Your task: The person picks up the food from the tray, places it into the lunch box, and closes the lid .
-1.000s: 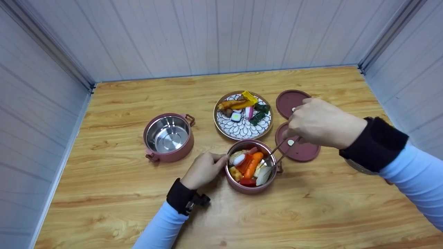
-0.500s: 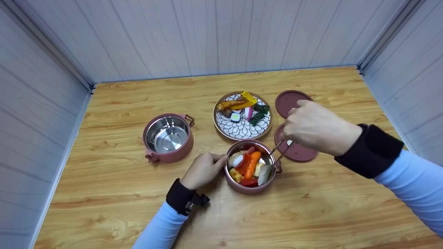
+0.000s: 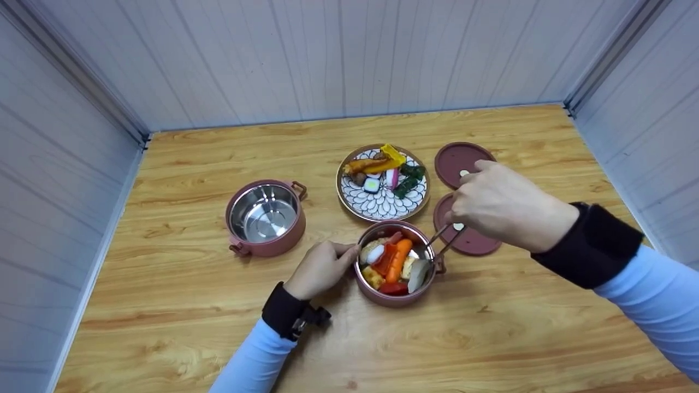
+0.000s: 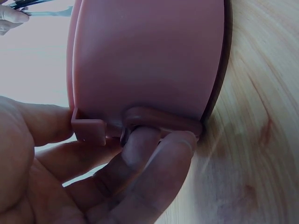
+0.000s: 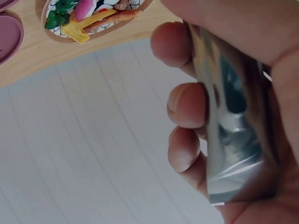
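Observation:
A pink pot (image 3: pixel 396 300) with a steel lining holds several play-food pieces, among them an orange sausage-shaped piece (image 3: pixel 399 262) and a pale grey-white slice (image 3: pixel 419 275) at the right inner wall. My left hand (image 3: pixel 322 270) grips the pot's left side. In the left wrist view its fingers curl round the small brown handle (image 4: pixel 159 119). Over the pot's right rim, my right hand (image 3: pixel 497 202) holds shiny metal tongs (image 5: pixel 238 140) in curled fingers. The tongs' two arms reach down into the pot beside the pale slice; their tips are hidden.
Left stands a second pink pot (image 3: pixel 267 248), its steel inside bare. Behind the filled pot lies a patterned plate (image 3: pixel 385 210) with several food pieces. Two maroon lids, the far one (image 3: pixel 456 155) and the near one (image 3: pixel 478 245), lie partly under my right hand. Panel walls (image 3: pixel 349 60) enclose the table.
The pale slice has turned more upright and shifted slightly right inside the pot. My right hand with the tongs moved a little left, then slightly back right. My left hand stays in place.

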`<act>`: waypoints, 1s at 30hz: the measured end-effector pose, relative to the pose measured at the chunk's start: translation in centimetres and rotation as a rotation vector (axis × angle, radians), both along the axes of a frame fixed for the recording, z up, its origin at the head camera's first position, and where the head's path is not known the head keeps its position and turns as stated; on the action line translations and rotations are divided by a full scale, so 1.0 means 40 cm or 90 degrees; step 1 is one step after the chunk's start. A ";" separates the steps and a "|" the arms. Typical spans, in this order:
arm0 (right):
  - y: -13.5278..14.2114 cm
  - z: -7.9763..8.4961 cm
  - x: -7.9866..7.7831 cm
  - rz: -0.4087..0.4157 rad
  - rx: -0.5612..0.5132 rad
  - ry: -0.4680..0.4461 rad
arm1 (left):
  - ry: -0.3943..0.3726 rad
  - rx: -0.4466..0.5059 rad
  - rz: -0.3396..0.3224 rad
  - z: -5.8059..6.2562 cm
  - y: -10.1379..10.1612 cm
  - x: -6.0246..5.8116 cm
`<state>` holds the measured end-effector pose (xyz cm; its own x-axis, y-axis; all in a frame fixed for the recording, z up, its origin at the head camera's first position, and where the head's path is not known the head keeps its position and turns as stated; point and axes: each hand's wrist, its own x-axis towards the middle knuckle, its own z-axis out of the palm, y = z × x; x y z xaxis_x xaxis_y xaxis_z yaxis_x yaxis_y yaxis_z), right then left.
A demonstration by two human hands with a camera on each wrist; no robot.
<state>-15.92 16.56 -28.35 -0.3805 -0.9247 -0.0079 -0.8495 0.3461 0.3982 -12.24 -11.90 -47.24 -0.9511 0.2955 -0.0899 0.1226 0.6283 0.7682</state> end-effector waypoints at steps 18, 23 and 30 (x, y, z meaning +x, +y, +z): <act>0.036 0.001 -0.010 0.002 -0.076 -0.053 | 0.009 0.002 0.000 0.004 -0.002 0.000; 0.080 0.026 -0.013 -0.064 -0.115 -0.119 | 0.005 0.001 0.004 0.007 -0.001 0.001; 0.150 -0.028 -0.027 -0.144 -0.273 -0.165 | 0.001 0.005 0.005 0.006 0.002 0.002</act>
